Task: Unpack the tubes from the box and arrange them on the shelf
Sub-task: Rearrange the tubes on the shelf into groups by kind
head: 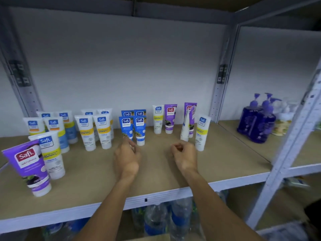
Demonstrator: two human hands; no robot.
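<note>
From my feed, the shelf (225, 164) has a tan board, and all the tubes on it stand on their caps. At the near left edge is a purple tube (28, 164), with a white-and-yellow tube (52, 153) just beside it on the right. Behind those, a cluster of white tubes (53, 126) stands towards the far wall. Next along is a pair of white tubes with yellow bands (94, 131), with more behind them.

Four blue tubes (132, 125) stand in a block at the middle. My left hand (127, 157) reaches to the cap of the near-left one. Its fingers are bent and close together, but blur keeps me from telling whether they pinch the cap.

My right hand (185, 154) is over bare board, well apart from the left, with the fingers curled towards the palm and nothing in them. Beyond it, a white tube and a purple tube (164, 119) stand side by side. Further right, a slim white tube (185, 126) tilts in front of another purple one, and a yellow-banded tube (201, 133) stands beside them.

Purple pump bottles (257, 122) sit in the bay on the right.
</note>
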